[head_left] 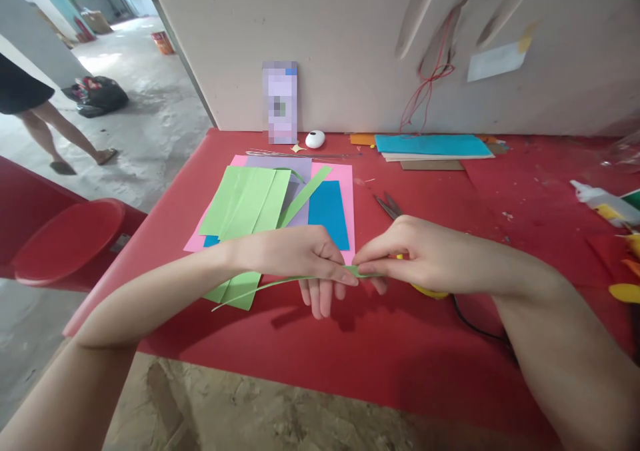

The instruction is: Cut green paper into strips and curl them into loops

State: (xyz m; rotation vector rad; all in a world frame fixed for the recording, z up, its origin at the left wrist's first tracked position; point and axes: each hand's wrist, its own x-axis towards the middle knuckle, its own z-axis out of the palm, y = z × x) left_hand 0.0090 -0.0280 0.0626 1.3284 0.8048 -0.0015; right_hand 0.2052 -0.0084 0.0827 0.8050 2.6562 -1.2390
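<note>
Both my left hand (320, 258) and my right hand (420, 254) pinch a thin green paper strip (280, 282) above the red table, their fingertips close together. One end of the strip trails off to the left beneath my left wrist. Behind my left hand lie light green sheets (250, 198), some cut into strips, and a loose green strip (305, 198). Under them are a blue sheet (328, 214), a purple sheet and a pink sheet (347, 178). Scissors (393, 208) with yellow handles lie partly hidden under my right hand.
A phone (280, 104) leans on the wall beside a white rounded object (315, 139). Thin wires (300, 154) lie in front. Blue sheets (435, 146) are stacked at the back, a glue bottle (605, 202) lies right. A red stool (70, 241) stands left; a person's legs (60, 131) show beyond.
</note>
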